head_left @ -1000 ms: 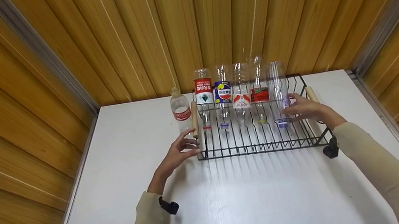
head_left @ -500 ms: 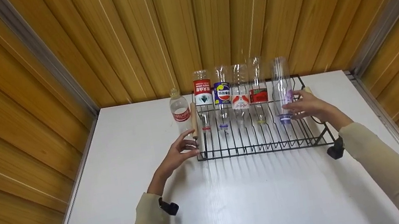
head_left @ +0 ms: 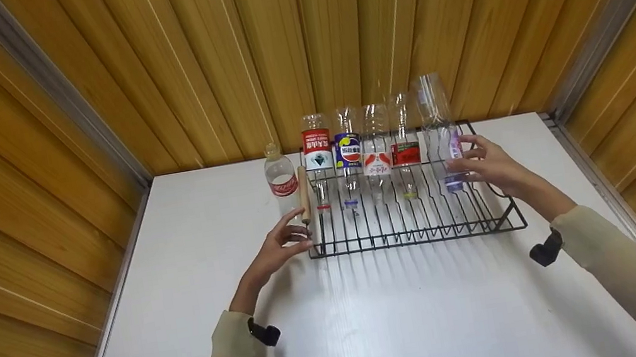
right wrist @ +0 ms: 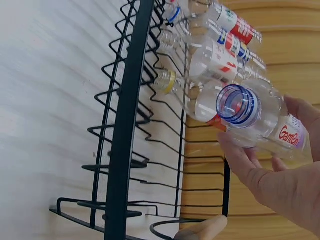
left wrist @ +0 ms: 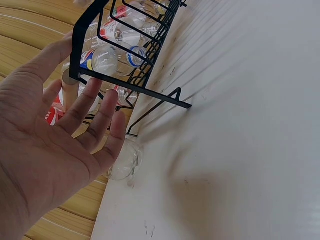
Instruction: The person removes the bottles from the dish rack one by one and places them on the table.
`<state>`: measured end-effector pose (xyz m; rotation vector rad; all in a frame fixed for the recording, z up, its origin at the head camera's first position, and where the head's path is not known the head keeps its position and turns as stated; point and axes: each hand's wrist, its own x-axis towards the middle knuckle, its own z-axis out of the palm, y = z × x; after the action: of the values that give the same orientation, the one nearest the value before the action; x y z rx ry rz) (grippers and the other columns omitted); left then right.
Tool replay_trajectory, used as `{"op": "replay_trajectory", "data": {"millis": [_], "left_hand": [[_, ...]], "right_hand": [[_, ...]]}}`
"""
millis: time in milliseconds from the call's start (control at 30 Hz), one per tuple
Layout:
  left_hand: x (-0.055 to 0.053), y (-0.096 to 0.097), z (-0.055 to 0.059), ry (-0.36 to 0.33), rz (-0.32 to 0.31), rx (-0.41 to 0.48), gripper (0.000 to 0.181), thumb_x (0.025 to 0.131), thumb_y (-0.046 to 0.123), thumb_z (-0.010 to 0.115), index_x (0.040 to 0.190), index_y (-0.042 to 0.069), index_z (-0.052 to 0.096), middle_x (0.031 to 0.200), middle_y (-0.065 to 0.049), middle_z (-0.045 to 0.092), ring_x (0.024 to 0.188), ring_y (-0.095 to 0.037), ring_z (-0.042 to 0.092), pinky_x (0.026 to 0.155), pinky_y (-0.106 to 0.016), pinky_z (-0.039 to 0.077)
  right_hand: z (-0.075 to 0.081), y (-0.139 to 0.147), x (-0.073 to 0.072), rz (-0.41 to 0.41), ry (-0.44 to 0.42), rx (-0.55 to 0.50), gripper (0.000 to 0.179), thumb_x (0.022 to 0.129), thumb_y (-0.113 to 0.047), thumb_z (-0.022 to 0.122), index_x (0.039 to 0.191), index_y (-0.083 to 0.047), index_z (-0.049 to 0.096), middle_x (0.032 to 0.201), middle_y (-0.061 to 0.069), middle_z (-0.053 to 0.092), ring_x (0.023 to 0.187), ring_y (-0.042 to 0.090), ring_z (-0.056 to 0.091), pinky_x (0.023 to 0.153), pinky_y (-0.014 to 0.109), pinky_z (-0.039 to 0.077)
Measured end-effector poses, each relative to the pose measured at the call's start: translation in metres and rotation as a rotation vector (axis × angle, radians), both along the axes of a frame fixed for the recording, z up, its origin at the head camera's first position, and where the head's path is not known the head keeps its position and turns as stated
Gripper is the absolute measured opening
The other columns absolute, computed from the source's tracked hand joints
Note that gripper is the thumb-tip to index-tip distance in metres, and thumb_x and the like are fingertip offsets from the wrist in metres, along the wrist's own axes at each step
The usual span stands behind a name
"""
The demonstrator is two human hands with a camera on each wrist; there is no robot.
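My right hand holds a clear plastic bottle with a purple-and-white label, neck down, over the right part of a black wire dish rack. In the right wrist view, its uncapped blue-rimmed neck faces the camera. My left hand touches the rack's left side below a wooden handle, fingers loosely bent. Several other bottles lean neck down in the rack: a red-and-white labelled bottle, a blue Pepsi bottle, a pale labelled bottle and a red-and-green labelled bottle.
A Coca-Cola bottle stands upright on the white table, just left of the rack. Wood-look panels rise behind the table and at both sides. The second wooden handle is at the rack's right end.
The bottle in my right hand has risen a little, and its base now tilts back and to the left. My left hand stays at the rack's side. The head view has shifted slightly.
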<state>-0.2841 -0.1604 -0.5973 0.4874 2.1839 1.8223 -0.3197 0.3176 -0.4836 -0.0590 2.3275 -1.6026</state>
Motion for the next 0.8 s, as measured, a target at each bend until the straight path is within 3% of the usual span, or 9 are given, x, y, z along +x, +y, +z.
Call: {"op": "replay_trajectory", "data": {"millis": [133,233,300,533,667,800], "left_hand": [[0.001,-0.001,0.002,0.002,0.001,-0.004,0.078,0.091,0.015,0.077,0.158,0.019,0.037,0.128,-0.024,0.065,0.116,-0.029,0.065,0.097,-0.037,0.053],[0.001,-0.001,0.002,-0.008,0.004,-0.008,0.077,0.092,0.015,0.077,0.158,0.021,0.038,0.128,-0.023,0.065,0.116,-0.026,0.065,0.097,-0.038,0.053],[0.002,-0.001,0.002,-0.012,0.003,-0.012,0.077,0.092,0.015,0.077,0.158,0.02,0.038,0.129,-0.024,0.065,0.115,-0.026,0.065,0.097,-0.037,0.053],[0.002,0.0,0.002,-0.015,-0.001,-0.004,0.077,0.093,0.013,0.076,0.158,0.017,0.036,0.129,-0.028,0.063,0.114,-0.027,0.065,0.094,-0.034,0.053],[0.003,0.0,0.004,-0.022,0.0,-0.006,0.077,0.093,0.014,0.076,0.159,0.018,0.036,0.13,-0.028,0.063,0.114,-0.025,0.066,0.094,-0.035,0.054],[0.004,-0.001,0.009,0.008,-0.001,-0.069,0.077,0.092,0.019,0.077,0.158,0.021,0.038,0.129,-0.024,0.065,0.115,-0.026,0.065,0.095,-0.036,0.053]], "right_hand": [[0.006,-0.011,0.008,0.013,0.05,0.002,0.092,0.096,-0.033,0.073,0.164,-0.015,0.015,0.15,0.024,0.036,0.115,0.015,0.059,0.103,0.032,0.054],[0.01,-0.019,0.014,0.041,0.086,-0.041,0.088,0.095,-0.024,0.074,0.162,-0.013,0.02,0.151,0.024,0.035,0.113,0.011,0.06,0.092,0.02,0.055],[0.011,-0.024,0.018,0.061,0.114,-0.051,0.084,0.094,-0.019,0.075,0.161,-0.011,0.025,0.15,0.024,0.038,0.115,0.013,0.06,0.092,0.019,0.055],[0.011,-0.036,0.027,0.132,0.229,-0.012,0.079,0.087,-0.011,0.081,0.155,-0.01,0.039,0.149,0.021,0.048,0.133,0.038,0.053,0.095,0.022,0.054],[0.01,-0.041,0.032,0.188,0.29,0.008,0.077,0.084,-0.009,0.083,0.152,-0.008,0.046,0.147,0.02,0.051,0.134,0.039,0.053,0.1,0.021,0.051],[0.009,-0.046,0.037,0.251,0.373,0.048,0.074,0.082,-0.01,0.085,0.147,-0.008,0.052,0.144,0.019,0.056,0.13,0.033,0.057,0.1,0.017,0.049]]}}
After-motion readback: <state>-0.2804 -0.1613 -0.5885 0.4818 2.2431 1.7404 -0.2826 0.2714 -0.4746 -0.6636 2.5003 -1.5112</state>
